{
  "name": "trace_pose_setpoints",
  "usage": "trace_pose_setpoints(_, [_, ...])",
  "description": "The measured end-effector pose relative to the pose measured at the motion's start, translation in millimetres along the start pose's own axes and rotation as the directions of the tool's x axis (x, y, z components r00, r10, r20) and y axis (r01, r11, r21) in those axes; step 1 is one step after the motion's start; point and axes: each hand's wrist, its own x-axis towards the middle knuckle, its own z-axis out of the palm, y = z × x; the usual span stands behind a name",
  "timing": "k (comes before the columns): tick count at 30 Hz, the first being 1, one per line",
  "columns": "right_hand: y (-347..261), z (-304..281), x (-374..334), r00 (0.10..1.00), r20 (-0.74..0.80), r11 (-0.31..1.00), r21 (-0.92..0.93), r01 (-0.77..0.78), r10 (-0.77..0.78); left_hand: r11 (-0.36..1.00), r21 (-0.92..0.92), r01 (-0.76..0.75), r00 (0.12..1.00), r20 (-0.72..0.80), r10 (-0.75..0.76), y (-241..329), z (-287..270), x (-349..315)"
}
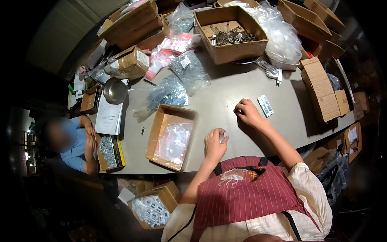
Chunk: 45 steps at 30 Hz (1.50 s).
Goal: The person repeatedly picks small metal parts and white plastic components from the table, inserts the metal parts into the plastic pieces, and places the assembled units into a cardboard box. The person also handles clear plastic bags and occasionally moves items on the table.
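Observation:
My left hand (215,144) is closed around a small piece of clear plastic (223,137), which looks like a little bag, close to the table's front edge. Farther forward and to the right, my right hand (248,113) rests at the table top with its fingers curled together. Whatever those fingers may pinch is too small or hidden to make out. Just right of that hand lies a white rectangular block (265,105) with a row of dark slots. Left of my left hand stands an open cardboard box (151,142) holding flat clear plastic bags (174,141).
A carton of metal parts (229,50) stands at the back. Bags of metal pieces (171,92) lie left of centre, near a metal bowl (115,91). A cardboard box (320,89) borders the right side. At the far left sits another person (76,149). Below the edge is a box of packed parts (151,210).

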Motion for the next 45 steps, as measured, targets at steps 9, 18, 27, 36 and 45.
trace_pose_setpoints(9, [1.6, -38.5, -12.5, 0.993, 0.114, 0.995, 0.099, -0.033, 0.022, 1.0, -0.006, -0.017, 1.0, 0.017, 0.017, 1.4, 3.4, 0.2])
trace_pose_setpoints(18, [4.0, -27.7, -18.2, 0.986, 0.138, 0.992, -0.075, 0.106, -0.094, 0.998, -0.046, -0.04, 0.999, 0.023, 0.041, 0.5, 4.8, -3.8])
trace_pose_setpoints(27, [-6.1, -6.3, -40.3, 0.978, 0.188, 0.819, -0.545, 0.18, -0.091, 0.989, -0.121, -0.08, 0.997, 0.009, 0.081, 1.0, 8.9, -6.3])
trace_pose_setpoints(36, [20.3, -36.6, -23.6, 0.949, 0.153, 0.934, 0.187, -0.303, 0.277, 0.978, -0.176, -0.109, 0.988, 0.088, 0.126, 8.5, 21.1, 3.4])
trace_pose_setpoints(45, [-67.0, -84.3, -43.8, 0.916, 0.391, 0.677, 0.649, -0.347, 0.094, 0.844, -0.494, 0.208, 0.935, 0.354, -0.023, -0.1, 57.6, 27.7])
